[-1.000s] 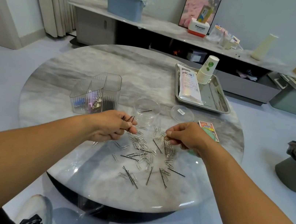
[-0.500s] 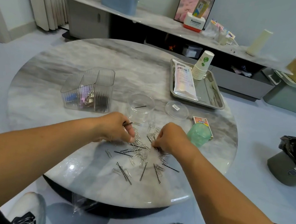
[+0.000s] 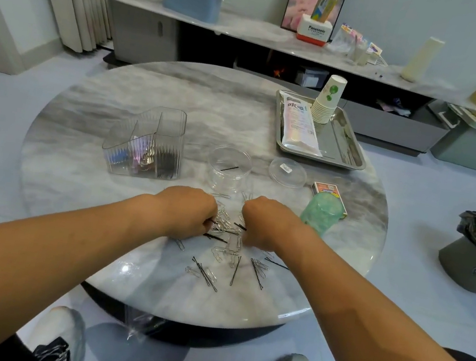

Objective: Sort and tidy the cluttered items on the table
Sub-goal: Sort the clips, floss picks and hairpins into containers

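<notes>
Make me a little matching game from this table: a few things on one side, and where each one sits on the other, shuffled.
Things:
1. stack of paper cups
2. lone black hairpin
3. green cup
4. round clear lid

Places:
A. inside the clear round jar
B. on the metal tray
C. flat on the table, between jar and tray
D. over the small colourful box

Pairs: 1-B, 2-A, 3-D, 4-C

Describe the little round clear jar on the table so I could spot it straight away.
Start at the round marble table and find the ribbed clear organizer on its left half. Just to the right of it, beyond the two hands, stands the round clear jar. Unlike the divided organizer and the flat clear lid beside it, it is open-topped and holds one black hairpin.
</notes>
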